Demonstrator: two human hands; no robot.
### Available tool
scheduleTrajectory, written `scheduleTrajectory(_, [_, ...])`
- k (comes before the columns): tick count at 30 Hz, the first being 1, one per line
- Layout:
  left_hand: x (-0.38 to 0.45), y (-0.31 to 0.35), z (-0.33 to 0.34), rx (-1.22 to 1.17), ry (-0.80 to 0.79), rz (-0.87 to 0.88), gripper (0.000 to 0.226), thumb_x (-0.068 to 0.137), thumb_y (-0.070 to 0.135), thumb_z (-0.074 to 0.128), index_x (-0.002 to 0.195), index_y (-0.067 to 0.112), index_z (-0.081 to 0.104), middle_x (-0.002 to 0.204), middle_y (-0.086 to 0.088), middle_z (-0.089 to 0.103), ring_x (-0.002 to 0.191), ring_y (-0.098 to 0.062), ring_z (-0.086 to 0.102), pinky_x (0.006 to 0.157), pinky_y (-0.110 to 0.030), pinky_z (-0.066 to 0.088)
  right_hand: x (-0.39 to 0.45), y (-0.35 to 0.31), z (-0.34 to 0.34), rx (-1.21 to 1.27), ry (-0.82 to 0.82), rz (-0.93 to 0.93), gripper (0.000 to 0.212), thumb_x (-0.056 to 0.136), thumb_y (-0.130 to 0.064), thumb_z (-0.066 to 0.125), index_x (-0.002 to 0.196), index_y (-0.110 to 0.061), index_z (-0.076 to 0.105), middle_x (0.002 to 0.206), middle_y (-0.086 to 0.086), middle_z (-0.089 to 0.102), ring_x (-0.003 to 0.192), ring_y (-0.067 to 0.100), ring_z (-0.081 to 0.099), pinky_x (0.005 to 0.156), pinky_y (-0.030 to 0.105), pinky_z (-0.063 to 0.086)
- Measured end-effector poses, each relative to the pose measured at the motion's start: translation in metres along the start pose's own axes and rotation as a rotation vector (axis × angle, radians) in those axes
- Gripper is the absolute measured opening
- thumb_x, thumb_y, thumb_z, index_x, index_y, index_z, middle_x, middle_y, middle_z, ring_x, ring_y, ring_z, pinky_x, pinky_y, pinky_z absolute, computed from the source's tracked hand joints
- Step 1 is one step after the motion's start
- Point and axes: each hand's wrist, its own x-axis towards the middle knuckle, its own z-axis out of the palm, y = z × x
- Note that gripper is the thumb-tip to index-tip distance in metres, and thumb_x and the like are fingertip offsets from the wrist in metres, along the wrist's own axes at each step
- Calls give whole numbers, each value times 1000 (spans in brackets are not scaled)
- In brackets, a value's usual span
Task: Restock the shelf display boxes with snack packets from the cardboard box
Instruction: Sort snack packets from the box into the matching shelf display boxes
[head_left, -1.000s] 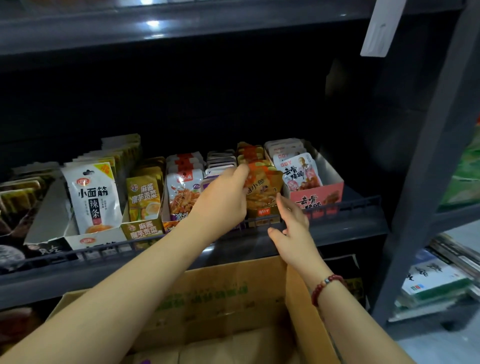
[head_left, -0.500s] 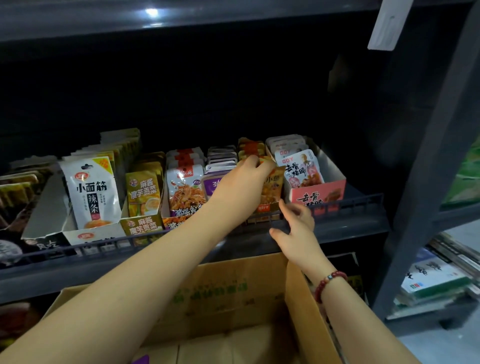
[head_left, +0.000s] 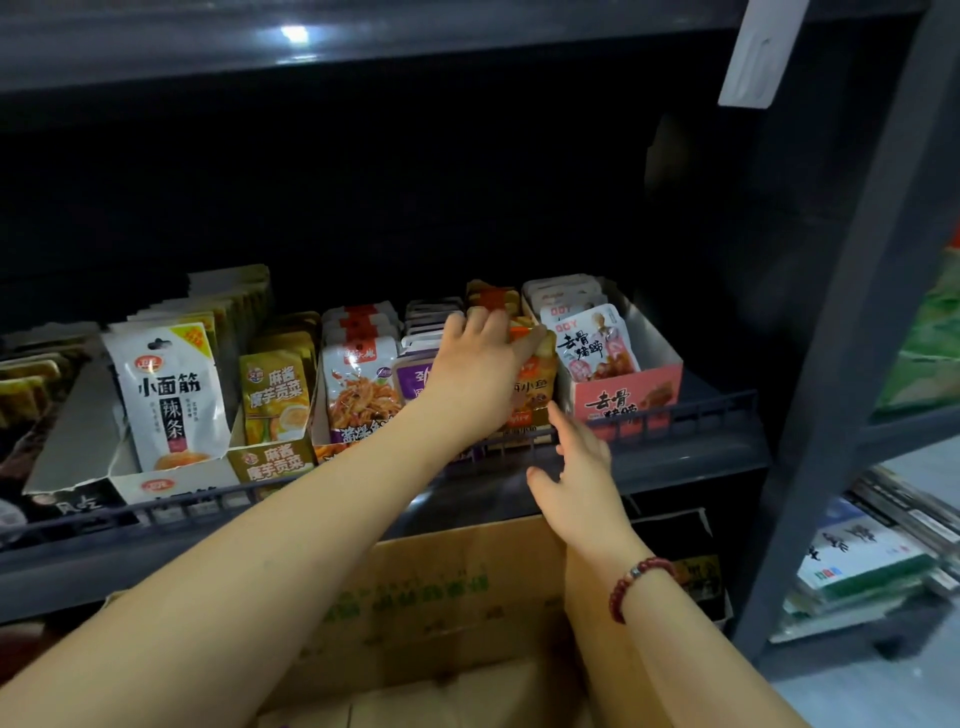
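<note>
My left hand (head_left: 480, 369) reaches into the row of display boxes on the dark shelf and grips the top of the orange snack packets (head_left: 535, 384), fingers over their upper edge and thumb at the right side. Below it, my right hand (head_left: 576, 467) touches the shelf's front rail (head_left: 691, 410) with relaxed fingers, just under the orange packets' box. The open cardboard box (head_left: 441, 597) stands below the shelf, under both forearms. Its inside is mostly hidden.
Left of the orange packets stand purple (head_left: 410, 376), red-and-white (head_left: 358, 384), yellow (head_left: 275, 395) and white (head_left: 166, 395) packets in their boxes. A pink box (head_left: 628, 395) of packets sits at the right. A grey upright post (head_left: 852, 332) borders the shelf on the right.
My left hand has pushed the orange packets deeper and down into their box, and its fingers now lie over their tops. My right hand stayed at the front rail.
</note>
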Motion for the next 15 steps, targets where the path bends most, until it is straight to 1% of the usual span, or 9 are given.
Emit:
scheduleTrajectory(2, [3,0,-1,-20,110,17,60,84,37,70,136,13,50,126,-16,48,117,-37,44,98,-44,34,0,0,1,4,6,1,73,92,-11,55,151,-29,16,150,-5,25,137,15,22,115,35,25])
scheduleTrajectory(3, [7,-2,-2,-42,114,25,62,86,39,67,137,10,48,133,-18,44,123,-38,42,102,-45,33,-1,0,1,8,9,1,74,92,-11,55,151,-29,16,150,-5,25,138,15,23,115,36,26])
scheduleTrajectory(5, [16,-6,-9,-112,-132,-20,72,95,48,51,152,14,23,156,-16,19,143,-35,19,116,-43,15,-1,1,2,12,8,4,74,92,-11,55,151,-30,15,151,-5,23,138,15,23,116,38,26])
scheduleTrajectory(6, [21,-9,-13,-140,-288,-52,76,96,52,45,154,17,12,161,-14,9,147,-32,9,119,-42,7,0,1,2,12,5,6,74,92,-11,55,151,-30,15,151,-5,23,139,16,23,116,39,26])
scheduleTrajectory(8, [32,-13,-19,-249,-493,-110,80,95,57,43,155,20,5,161,-11,13,148,-31,13,120,-41,8,0,2,2,12,0,4,74,92,-12,55,151,-31,14,151,-5,22,139,16,23,116,39,27])
scheduleTrajectory(9, [38,-16,-20,-288,-546,-121,80,95,58,44,155,20,7,160,-10,19,147,-30,19,119,-41,15,0,2,2,9,0,0,74,92,-12,55,151,-31,14,151,-5,22,139,16,23,116,39,27])
scheduleTrajectory(11, [46,-20,-21,-286,-610,-126,80,94,58,45,155,22,10,161,-6,17,146,-28,21,117,-42,23,0,3,3,4,2,-12,74,93,-13,55,151,-31,13,151,-5,21,139,15,24,116,38,27])
scheduleTrajectory(13, [53,-25,-19,-270,-643,-128,80,93,59,47,155,24,11,163,-3,11,147,-27,18,116,-42,23,-1,4,3,-4,1,-23,75,93,-12,56,151,-32,12,152,-7,20,139,14,25,115,38,29])
scheduleTrajectory(15, [60,-29,-17,-282,-664,-143,83,90,61,50,155,26,13,163,-1,12,147,-27,19,115,-43,24,-1,5,3,-16,-3,-32,77,92,-13,56,151,-34,10,155,-11,13,135,12,32,111,36,37])
